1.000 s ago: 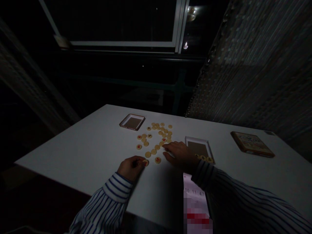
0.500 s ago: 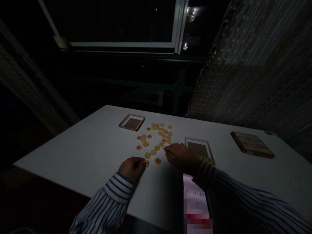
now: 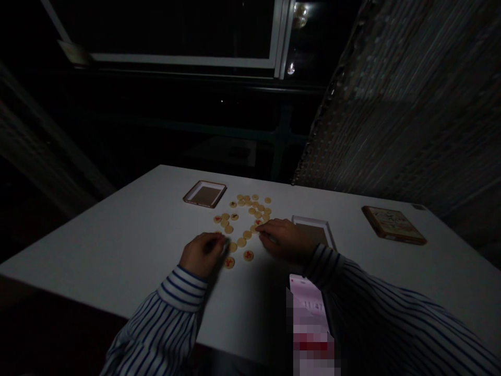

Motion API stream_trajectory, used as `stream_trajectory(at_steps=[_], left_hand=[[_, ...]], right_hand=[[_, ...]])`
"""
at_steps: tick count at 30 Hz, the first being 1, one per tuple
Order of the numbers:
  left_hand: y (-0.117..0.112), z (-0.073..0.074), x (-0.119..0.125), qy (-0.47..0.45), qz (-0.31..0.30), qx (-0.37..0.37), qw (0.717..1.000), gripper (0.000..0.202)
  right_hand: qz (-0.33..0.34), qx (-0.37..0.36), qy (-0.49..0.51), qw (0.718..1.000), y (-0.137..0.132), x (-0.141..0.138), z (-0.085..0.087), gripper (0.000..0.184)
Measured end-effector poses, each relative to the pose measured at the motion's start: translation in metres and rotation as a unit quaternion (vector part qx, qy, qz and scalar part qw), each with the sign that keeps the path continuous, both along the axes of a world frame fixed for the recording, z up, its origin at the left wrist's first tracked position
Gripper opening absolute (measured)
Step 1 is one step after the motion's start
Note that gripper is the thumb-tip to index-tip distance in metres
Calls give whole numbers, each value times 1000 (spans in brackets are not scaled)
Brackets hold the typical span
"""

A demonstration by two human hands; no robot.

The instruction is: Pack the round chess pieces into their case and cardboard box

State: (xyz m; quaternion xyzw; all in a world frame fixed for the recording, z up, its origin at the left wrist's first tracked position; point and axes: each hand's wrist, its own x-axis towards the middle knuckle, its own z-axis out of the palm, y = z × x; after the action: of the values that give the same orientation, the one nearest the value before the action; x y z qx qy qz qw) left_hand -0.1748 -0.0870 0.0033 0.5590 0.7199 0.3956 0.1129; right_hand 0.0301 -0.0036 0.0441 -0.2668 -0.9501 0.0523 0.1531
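Note:
Several round pale game discs (image 3: 250, 206), some with red or dark marks, lie scattered on a white table (image 3: 117, 240). My left hand (image 3: 201, 254) rests at the near left edge of the scatter. Its fingers are curled, with the tips down at the discs; what they hold is hidden. A disc with a red mark (image 3: 229, 262) lies face up just to its right, and another (image 3: 248, 255) lies beside that one. My right hand (image 3: 284, 239) is at the near right edge of the scatter, its fingertips pinched on a disc (image 3: 256, 228). Both sleeves are striped.
A shallow tray (image 3: 187, 199) lies behind the discs on the left. A second tray (image 3: 309, 218) lies behind my right hand. A flat orange box (image 3: 392, 224) sits at the far right. A phone (image 3: 307, 303) lies near the front edge. The room is dark, with a window frame (image 3: 176, 60) behind.
My left hand let go of the disc at its fingertips, which now lies with its red mark up, and moved slightly forward. My right hand stayed at the discs. The view shifted a little.

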Motion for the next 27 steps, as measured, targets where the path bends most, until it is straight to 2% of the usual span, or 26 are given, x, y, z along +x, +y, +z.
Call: stream_trajectory(at_steps=[5, 10, 14, 19, 23, 27], left_hand=[[21, 9, -3, -5, -15, 46, 999, 31], [30, 1, -10, -3, -31, 81, 996, 30], [30, -7, -17, 56, -49, 106, 992, 27], [26, -11, -24, 117, -101, 123, 980, 22], [23, -11, -24, 130, -166, 118, 970, 18], [22, -13, -23, 140, -204, 97, 964, 19]], right_hand=[[0, -8, 16, 1000, 4, -9, 5, 24], [3, -8, 40, 999, 10, -24, 5, 21], [10, -5, 41, 999, 13, -34, 3, 20], [31, 4, 22, 999, 15, -39, -9, 19], [47, 21, 26, 998, 19, -41, -23, 18], [66, 34, 31, 997, 19, -42, -33, 19]])
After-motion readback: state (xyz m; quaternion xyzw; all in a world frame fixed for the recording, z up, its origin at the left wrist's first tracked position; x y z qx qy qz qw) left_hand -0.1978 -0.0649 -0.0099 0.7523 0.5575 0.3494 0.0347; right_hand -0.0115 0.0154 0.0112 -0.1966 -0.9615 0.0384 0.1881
